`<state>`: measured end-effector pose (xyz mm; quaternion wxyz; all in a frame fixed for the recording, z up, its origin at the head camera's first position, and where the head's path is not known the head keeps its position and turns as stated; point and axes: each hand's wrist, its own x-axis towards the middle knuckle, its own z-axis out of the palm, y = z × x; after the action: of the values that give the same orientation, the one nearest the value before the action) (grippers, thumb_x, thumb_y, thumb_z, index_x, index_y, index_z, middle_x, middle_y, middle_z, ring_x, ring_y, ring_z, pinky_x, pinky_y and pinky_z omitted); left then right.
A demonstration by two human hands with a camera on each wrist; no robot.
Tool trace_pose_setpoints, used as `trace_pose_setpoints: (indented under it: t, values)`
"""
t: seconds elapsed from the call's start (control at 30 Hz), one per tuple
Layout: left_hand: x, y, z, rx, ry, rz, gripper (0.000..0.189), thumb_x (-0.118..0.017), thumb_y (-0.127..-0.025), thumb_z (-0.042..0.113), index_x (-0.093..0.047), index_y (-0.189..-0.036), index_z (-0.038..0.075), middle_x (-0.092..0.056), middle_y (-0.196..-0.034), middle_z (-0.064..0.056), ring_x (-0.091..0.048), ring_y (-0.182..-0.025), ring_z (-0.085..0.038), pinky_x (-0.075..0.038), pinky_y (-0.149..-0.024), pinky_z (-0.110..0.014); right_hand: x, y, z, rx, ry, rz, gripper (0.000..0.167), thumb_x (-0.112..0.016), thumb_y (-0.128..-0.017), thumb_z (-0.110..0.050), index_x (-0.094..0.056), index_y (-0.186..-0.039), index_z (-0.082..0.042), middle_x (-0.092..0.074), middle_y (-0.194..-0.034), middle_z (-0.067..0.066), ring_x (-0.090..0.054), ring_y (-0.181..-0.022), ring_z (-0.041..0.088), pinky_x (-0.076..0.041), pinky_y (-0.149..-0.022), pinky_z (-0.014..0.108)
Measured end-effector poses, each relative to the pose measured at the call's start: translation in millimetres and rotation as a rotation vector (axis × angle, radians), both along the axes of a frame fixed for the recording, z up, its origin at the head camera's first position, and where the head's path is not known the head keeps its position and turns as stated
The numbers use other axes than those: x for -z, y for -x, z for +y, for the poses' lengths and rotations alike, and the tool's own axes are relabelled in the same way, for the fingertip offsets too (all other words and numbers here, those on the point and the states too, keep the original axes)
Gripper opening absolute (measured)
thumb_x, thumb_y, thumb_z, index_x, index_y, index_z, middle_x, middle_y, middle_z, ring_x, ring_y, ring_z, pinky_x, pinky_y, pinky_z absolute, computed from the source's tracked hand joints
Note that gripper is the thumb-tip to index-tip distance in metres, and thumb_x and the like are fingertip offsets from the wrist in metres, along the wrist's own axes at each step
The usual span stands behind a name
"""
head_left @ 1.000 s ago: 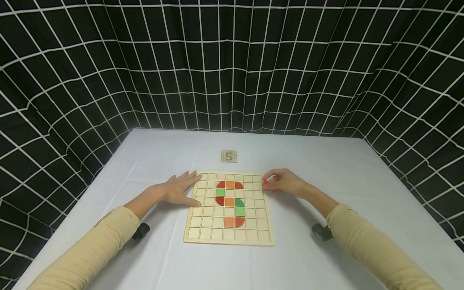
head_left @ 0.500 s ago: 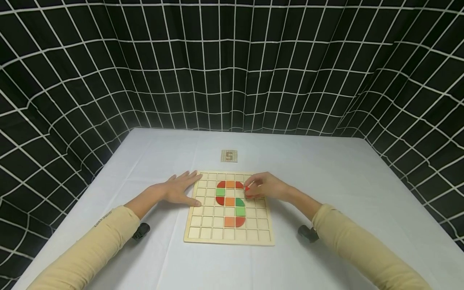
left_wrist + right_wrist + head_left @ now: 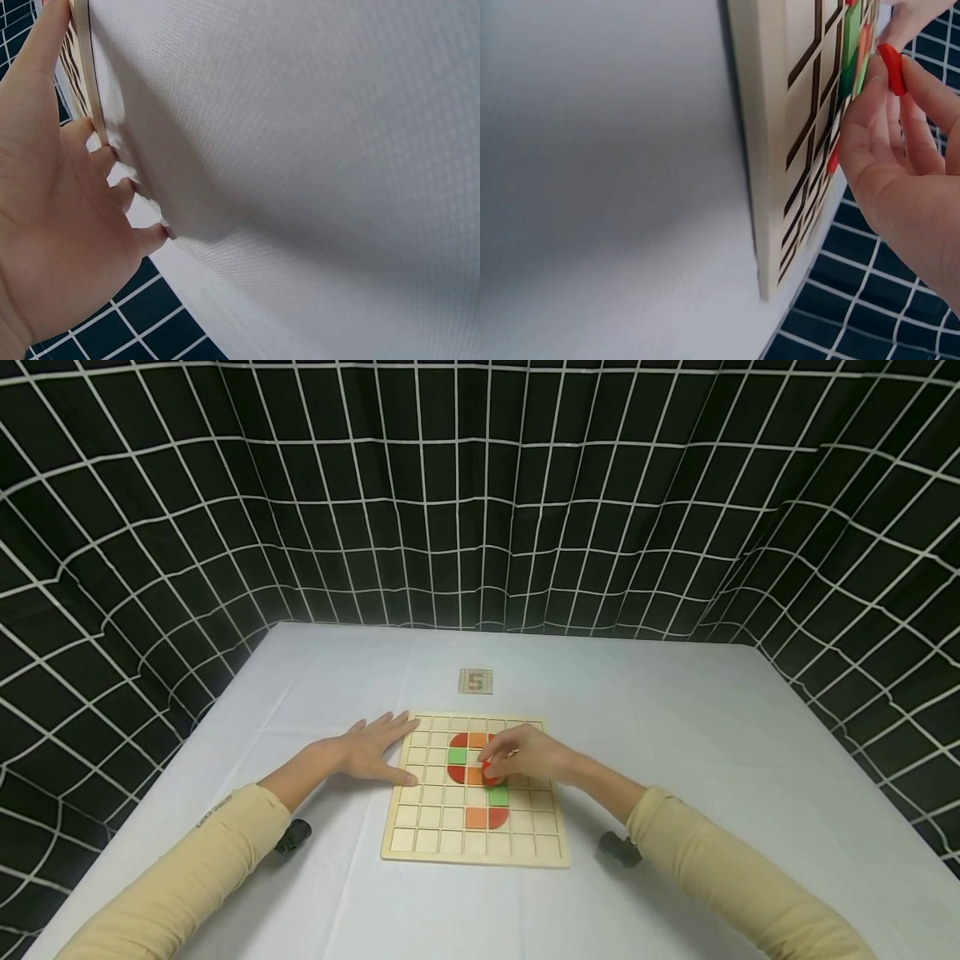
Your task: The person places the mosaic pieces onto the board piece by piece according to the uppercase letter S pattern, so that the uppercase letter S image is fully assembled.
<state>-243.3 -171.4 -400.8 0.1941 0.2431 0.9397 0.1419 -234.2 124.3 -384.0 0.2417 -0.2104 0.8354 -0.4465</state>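
A wooden grid board (image 3: 426, 841) lies on the white table with coloured tiles set in an S-like shape. My right hand (image 3: 528, 754) pinches a small red tile (image 3: 892, 69) between thumb and fingers, over the middle of the board; whether the tile touches the board I cannot tell. Near it are an orange square tile (image 3: 475, 776) and a light green square tile (image 3: 498, 796). The dark green tile is hidden by the hand in the head view. With fingers spread, my left hand (image 3: 372, 750) rests at the board's left edge, thumb and fingertips touching it.
Beyond the board lies a small card (image 3: 476, 681) with a grid and an S-like figure. A small black device (image 3: 294, 835) sits by the left forearm, another black device (image 3: 620, 849) by the right. Black curtains (image 3: 480, 527) with white grid lines surround the table.
The right hand has moved left from the board's right edge to above its middle, carrying the red tile. The left hand has stayed in place.
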Motion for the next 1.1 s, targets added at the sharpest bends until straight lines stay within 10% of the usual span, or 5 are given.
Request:
trace_pose_setpoints:
  t: [1.1]
  values:
    - [-0.1, 1.1, 0.6, 0.012, 0.015, 0.009, 0.103, -0.06, -0.08, 0.067, -0.015, -0.154, 0.01, -0.008, -0.158, -0.015, -0.005, -0.142, -0.039, -0.005, -0.109, -0.063, 3.0, -18.9, -50, -0.321, -0.11, 0.044, 0.014, -0.072, -0.083, 0.0, -0.073, -0.094, -0.01, -0.067, -0.081, -0.003, -0.058, -0.074, 0.009, -0.051, -0.068, 0.021]
